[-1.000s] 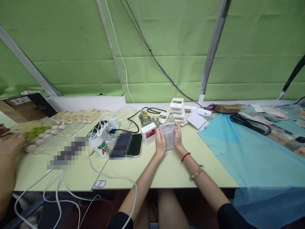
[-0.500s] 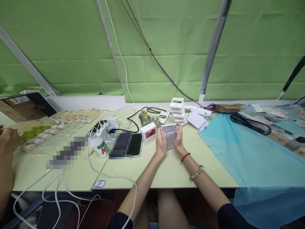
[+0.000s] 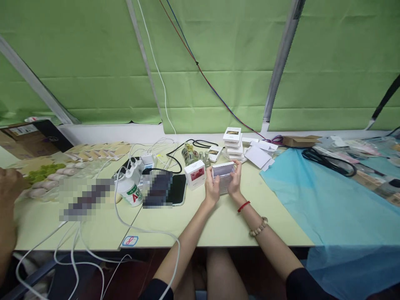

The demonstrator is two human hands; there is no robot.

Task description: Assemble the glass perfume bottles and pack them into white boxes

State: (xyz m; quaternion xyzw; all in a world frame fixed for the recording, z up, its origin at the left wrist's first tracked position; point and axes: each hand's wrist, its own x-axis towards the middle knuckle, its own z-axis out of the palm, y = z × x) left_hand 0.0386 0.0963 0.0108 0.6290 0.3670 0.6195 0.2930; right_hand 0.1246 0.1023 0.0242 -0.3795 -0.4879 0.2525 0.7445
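Observation:
Both of my hands hold a small white carton (image 3: pixel 223 176) above the pale green table (image 3: pixel 218 225). My left hand (image 3: pixel 211 189) grips its left side and my right hand (image 3: pixel 235 181) its right side, fingers over the top edge. The carton's open upper end faces me. A closed white box with a red picture (image 3: pixel 195 174) stands just left of my left hand. Several small glass bottles (image 3: pixel 195 157) stand behind it. A stack of white boxes (image 3: pixel 232 143) rises beyond my right hand.
Flat white cartons (image 3: pixel 258 155) lie right of the stack. A blue sheet (image 3: pixel 328 208) covers the table's right part. A phone (image 3: pixel 177 189), a white bottle (image 3: pixel 129 191) and white cables (image 3: pixel 93 246) lie at left. Another person's hand (image 3: pixel 9 185) is at the far left.
My hands have tipped the carton back and lowered it a little, so its open end now shows. The other person's hand at the far left has drawn back.

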